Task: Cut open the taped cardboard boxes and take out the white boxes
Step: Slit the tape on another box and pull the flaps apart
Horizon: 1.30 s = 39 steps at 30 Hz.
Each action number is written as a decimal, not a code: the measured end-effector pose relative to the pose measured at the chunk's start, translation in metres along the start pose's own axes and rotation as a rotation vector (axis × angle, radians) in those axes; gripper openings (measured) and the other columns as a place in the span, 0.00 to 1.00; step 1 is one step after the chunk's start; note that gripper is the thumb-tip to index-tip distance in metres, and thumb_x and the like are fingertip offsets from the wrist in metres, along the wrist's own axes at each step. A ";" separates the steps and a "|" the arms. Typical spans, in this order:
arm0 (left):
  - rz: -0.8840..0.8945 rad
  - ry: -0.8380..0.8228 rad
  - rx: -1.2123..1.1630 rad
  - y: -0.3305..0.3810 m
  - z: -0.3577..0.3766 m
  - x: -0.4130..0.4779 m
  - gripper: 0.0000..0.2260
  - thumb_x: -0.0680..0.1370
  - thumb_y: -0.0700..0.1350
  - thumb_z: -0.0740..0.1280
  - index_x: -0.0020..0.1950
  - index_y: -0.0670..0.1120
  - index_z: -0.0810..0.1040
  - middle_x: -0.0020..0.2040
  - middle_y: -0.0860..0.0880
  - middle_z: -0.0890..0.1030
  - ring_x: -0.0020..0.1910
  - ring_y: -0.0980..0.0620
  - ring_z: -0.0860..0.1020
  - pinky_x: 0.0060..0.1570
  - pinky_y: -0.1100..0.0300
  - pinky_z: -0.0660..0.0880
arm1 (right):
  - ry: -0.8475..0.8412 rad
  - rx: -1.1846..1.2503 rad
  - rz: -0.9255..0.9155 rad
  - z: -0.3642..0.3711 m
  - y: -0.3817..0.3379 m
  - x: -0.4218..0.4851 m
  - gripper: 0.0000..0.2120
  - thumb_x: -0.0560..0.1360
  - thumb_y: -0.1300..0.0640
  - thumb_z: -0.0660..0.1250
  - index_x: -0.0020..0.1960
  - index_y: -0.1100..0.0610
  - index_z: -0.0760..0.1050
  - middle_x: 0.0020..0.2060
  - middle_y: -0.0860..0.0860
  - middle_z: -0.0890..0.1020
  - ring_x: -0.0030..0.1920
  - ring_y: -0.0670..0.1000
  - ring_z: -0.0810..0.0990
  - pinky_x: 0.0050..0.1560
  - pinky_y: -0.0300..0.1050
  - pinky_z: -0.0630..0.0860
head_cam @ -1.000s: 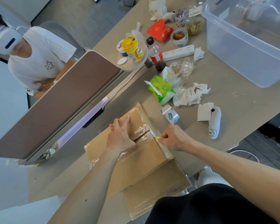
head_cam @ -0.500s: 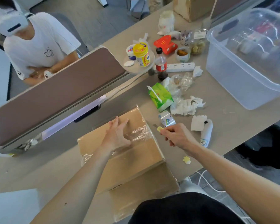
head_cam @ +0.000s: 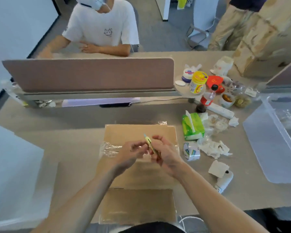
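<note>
While the right hand (head_cam: 166,153) held the yellow-green cutter (head_cam: 149,142) in curled fingers, its tip pointing up and away from the person, the left hand (head_cam: 131,152) hovered just beside the tool's lower body with fingers bent toward it. Blur hid whether those fingers actually pinched it. Both hands were above the cardboard box (head_cam: 139,132), which lay flat on the tabletop (head_cam: 74,140) with its flaps closed and crumpled clear tape (head_cam: 109,147) running across the seam. No white boxes showed, so they were presumably inside.

The nearest danger seemed to be the left fingertips: if the blade was being slid out, a slip could nick them. A blade set too long would likely go through the tape and score the white boxes beneath. Neither hand pressed on the box, so a first stroke might shove it toward the tissue pack (head_cam: 192,126). The wrinkled tape could also snag the edge and jerk the cut sideways.
</note>
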<state>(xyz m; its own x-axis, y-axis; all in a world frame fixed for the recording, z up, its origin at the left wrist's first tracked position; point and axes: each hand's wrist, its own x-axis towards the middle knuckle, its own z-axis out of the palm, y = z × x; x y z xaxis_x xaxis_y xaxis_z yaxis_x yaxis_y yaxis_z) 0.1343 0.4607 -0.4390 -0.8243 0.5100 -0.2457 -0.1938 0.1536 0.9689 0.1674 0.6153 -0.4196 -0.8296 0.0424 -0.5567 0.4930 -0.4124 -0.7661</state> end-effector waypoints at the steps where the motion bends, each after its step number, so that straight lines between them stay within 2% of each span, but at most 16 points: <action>1: 0.011 0.022 -0.046 -0.004 -0.007 -0.003 0.09 0.81 0.46 0.65 0.54 0.43 0.83 0.42 0.52 0.82 0.44 0.55 0.78 0.49 0.56 0.74 | -0.036 0.006 0.027 0.010 0.002 0.001 0.09 0.81 0.64 0.60 0.61 0.57 0.70 0.32 0.54 0.78 0.28 0.47 0.71 0.27 0.38 0.64; 6: 0.041 0.067 -0.197 -0.016 -0.043 -0.020 0.17 0.78 0.53 0.69 0.62 0.46 0.82 0.43 0.46 0.81 0.44 0.49 0.77 0.52 0.47 0.74 | -0.137 -0.121 0.073 0.054 0.012 0.013 0.12 0.82 0.61 0.61 0.64 0.61 0.69 0.31 0.53 0.76 0.29 0.48 0.71 0.26 0.39 0.67; 9: 0.060 0.200 -0.211 -0.022 -0.063 -0.029 0.23 0.75 0.56 0.72 0.55 0.37 0.80 0.44 0.43 0.82 0.43 0.49 0.79 0.48 0.50 0.76 | -0.164 -0.227 0.079 0.078 0.015 0.020 0.13 0.81 0.58 0.63 0.64 0.61 0.69 0.31 0.53 0.78 0.29 0.49 0.74 0.28 0.42 0.73; 11: 0.054 0.289 -0.202 -0.025 -0.076 -0.031 0.16 0.79 0.50 0.71 0.51 0.35 0.79 0.43 0.43 0.83 0.42 0.49 0.81 0.46 0.52 0.77 | -0.137 -0.389 0.036 0.091 0.015 0.024 0.10 0.81 0.55 0.64 0.60 0.58 0.71 0.35 0.52 0.81 0.31 0.51 0.78 0.34 0.45 0.77; 13: 0.011 0.379 -0.198 -0.028 -0.093 -0.032 0.07 0.81 0.42 0.67 0.48 0.39 0.79 0.39 0.45 0.84 0.37 0.51 0.81 0.41 0.56 0.78 | -0.025 -0.692 -0.162 0.096 0.019 0.033 0.06 0.79 0.55 0.66 0.54 0.54 0.73 0.40 0.50 0.80 0.37 0.50 0.80 0.42 0.45 0.77; 15: -0.040 0.495 -0.137 -0.036 -0.112 -0.033 0.08 0.82 0.42 0.66 0.44 0.41 0.80 0.34 0.47 0.82 0.32 0.52 0.79 0.37 0.57 0.77 | 0.083 -1.095 -0.457 0.092 0.026 0.040 0.08 0.77 0.52 0.68 0.55 0.52 0.75 0.47 0.48 0.80 0.48 0.49 0.78 0.51 0.43 0.73; 17: -0.085 0.594 0.085 -0.048 -0.130 -0.034 0.15 0.82 0.45 0.64 0.36 0.41 0.75 0.29 0.49 0.75 0.28 0.52 0.75 0.33 0.58 0.74 | 0.080 -1.382 -0.542 0.086 0.035 0.041 0.18 0.76 0.46 0.67 0.64 0.49 0.74 0.61 0.49 0.75 0.62 0.50 0.72 0.62 0.46 0.68; 19: -0.132 0.613 0.271 -0.058 -0.142 -0.035 0.19 0.82 0.48 0.62 0.32 0.43 0.67 0.26 0.50 0.69 0.25 0.51 0.74 0.28 0.60 0.72 | 0.040 -1.548 -0.450 0.080 0.046 0.040 0.28 0.76 0.39 0.65 0.73 0.44 0.65 0.74 0.50 0.64 0.74 0.53 0.60 0.73 0.53 0.59; 21: -0.140 0.577 0.338 -0.069 -0.148 -0.035 0.19 0.82 0.49 0.61 0.32 0.44 0.66 0.27 0.50 0.70 0.27 0.49 0.78 0.27 0.60 0.71 | 0.006 -1.663 -0.321 0.077 0.058 0.037 0.34 0.75 0.33 0.61 0.77 0.40 0.55 0.79 0.49 0.50 0.79 0.54 0.48 0.76 0.60 0.50; 23: -0.121 0.522 0.406 -0.079 -0.150 -0.031 0.20 0.80 0.53 0.60 0.32 0.42 0.69 0.29 0.48 0.73 0.30 0.50 0.77 0.31 0.58 0.70 | -0.006 -1.745 -0.247 0.074 0.070 0.037 0.38 0.74 0.30 0.58 0.78 0.38 0.48 0.80 0.48 0.42 0.79 0.55 0.41 0.77 0.61 0.42; 26: -0.090 0.463 0.474 -0.089 -0.152 -0.025 0.19 0.77 0.54 0.59 0.31 0.44 0.68 0.29 0.48 0.73 0.30 0.53 0.70 0.36 0.54 0.66 | 0.000 -1.789 -0.211 0.073 0.074 0.040 0.39 0.74 0.29 0.57 0.79 0.37 0.44 0.79 0.48 0.39 0.79 0.55 0.37 0.77 0.60 0.38; 28: -0.062 0.455 0.490 -0.092 -0.153 -0.024 0.18 0.77 0.52 0.60 0.29 0.47 0.66 0.28 0.50 0.71 0.30 0.54 0.68 0.36 0.55 0.62 | 0.002 -1.790 -0.186 0.075 0.073 0.042 0.39 0.74 0.28 0.57 0.79 0.37 0.44 0.79 0.48 0.38 0.79 0.55 0.37 0.77 0.60 0.38; 31: -0.037 0.452 0.561 -0.094 -0.156 -0.022 0.19 0.78 0.51 0.60 0.29 0.46 0.65 0.27 0.50 0.70 0.30 0.50 0.67 0.35 0.55 0.60 | 0.006 -1.783 -0.182 0.076 0.073 0.045 0.39 0.74 0.29 0.58 0.78 0.36 0.45 0.79 0.47 0.39 0.79 0.54 0.37 0.77 0.59 0.38; 39: -0.006 0.343 0.686 -0.083 -0.162 -0.023 0.17 0.72 0.50 0.55 0.26 0.45 0.58 0.22 0.50 0.61 0.25 0.49 0.60 0.31 0.55 0.57 | 0.044 -1.833 -0.166 0.081 0.074 0.046 0.39 0.73 0.27 0.56 0.79 0.37 0.45 0.80 0.48 0.40 0.79 0.55 0.39 0.77 0.58 0.41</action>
<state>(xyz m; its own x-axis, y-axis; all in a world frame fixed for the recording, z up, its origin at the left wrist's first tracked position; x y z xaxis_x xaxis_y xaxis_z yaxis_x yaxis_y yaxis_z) 0.0832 0.2988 -0.5090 -0.9649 0.2335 -0.1199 0.0825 0.7036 0.7058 0.1450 0.5132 -0.4758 -0.9019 0.0079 -0.4318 0.0739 0.9879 -0.1362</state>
